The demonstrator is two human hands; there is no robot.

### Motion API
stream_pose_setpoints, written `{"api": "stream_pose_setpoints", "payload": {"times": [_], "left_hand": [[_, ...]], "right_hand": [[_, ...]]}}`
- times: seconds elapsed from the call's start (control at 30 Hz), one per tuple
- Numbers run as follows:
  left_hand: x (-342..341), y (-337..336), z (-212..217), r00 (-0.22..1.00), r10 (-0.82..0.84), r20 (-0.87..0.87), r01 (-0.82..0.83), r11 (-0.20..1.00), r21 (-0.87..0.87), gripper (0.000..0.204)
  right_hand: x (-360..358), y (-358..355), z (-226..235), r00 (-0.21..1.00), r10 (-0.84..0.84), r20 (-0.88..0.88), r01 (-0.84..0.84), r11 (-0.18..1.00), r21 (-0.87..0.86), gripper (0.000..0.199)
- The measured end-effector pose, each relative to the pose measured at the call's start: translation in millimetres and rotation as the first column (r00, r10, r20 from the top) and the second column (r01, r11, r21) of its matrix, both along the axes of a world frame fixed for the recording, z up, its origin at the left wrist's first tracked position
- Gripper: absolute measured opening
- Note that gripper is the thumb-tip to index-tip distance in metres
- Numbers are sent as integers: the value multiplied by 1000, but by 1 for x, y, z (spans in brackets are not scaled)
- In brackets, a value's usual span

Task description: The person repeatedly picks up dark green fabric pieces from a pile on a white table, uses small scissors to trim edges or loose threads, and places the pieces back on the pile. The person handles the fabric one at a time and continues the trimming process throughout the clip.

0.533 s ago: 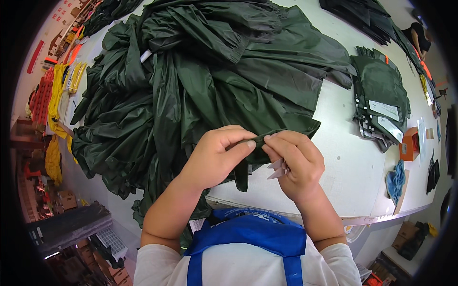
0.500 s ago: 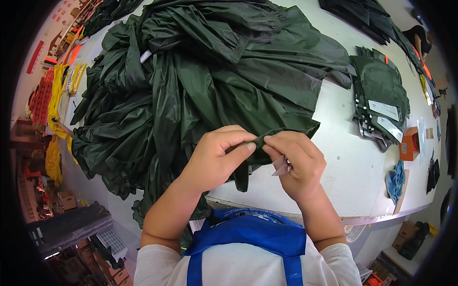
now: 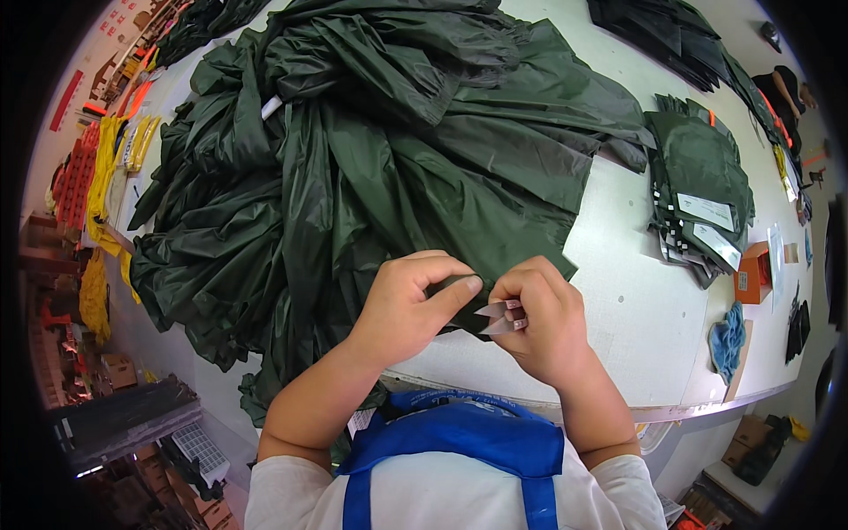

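A big heap of dark green waterproof garments (image 3: 397, 185) is spread over the white table in front of me. At its near edge, my left hand (image 3: 397, 305) pinches a bit of the green fabric between thumb and fingers. Close beside it on the right, my right hand (image 3: 552, 322) is curled round a pair of small metal thread snips (image 3: 500, 320). The blades point left, toward my left hand, and stand a little apart. The right fingertips are also at the green fabric; whether they grip it is hidden.
Folded green garments with white labels (image 3: 702, 168) are stacked at right on the white table (image 3: 636, 331). Nearby are an orange box (image 3: 751, 274) and a blue cloth (image 3: 728, 343). Black folded pieces (image 3: 658, 35) lie farther back. Yellow garments (image 3: 104, 177) hang at left. Another person (image 3: 784, 97) stands far right.
The raised fabric edge between my hands has dropped flatter onto the heap. My right hand has turned, and the snips now point left, with the blades showing more.
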State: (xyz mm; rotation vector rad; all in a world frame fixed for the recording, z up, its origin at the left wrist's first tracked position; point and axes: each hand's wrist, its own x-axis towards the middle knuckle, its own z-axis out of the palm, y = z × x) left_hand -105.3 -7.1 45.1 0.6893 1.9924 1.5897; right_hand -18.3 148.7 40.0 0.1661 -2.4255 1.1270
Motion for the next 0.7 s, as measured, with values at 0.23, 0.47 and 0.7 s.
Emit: {"api": "stream_pose_setpoints", "payload": {"times": [0.23,0.47,0.7], "left_hand": [[-2,-5,0,986,36,164,-47,997,64,9],[-4,-4,4,907,-3,421,-73,984,163,14],[-5,-7,-4,881,-60,468,-50,974,220,18]], "right_hand": [[13,21,4,983,136,120,-94,948,-305,27],[11,30,-5,988,-93,-125,110,984,141,39],[3,23,-6,974,-67,-217,100,984,147,33]]}}
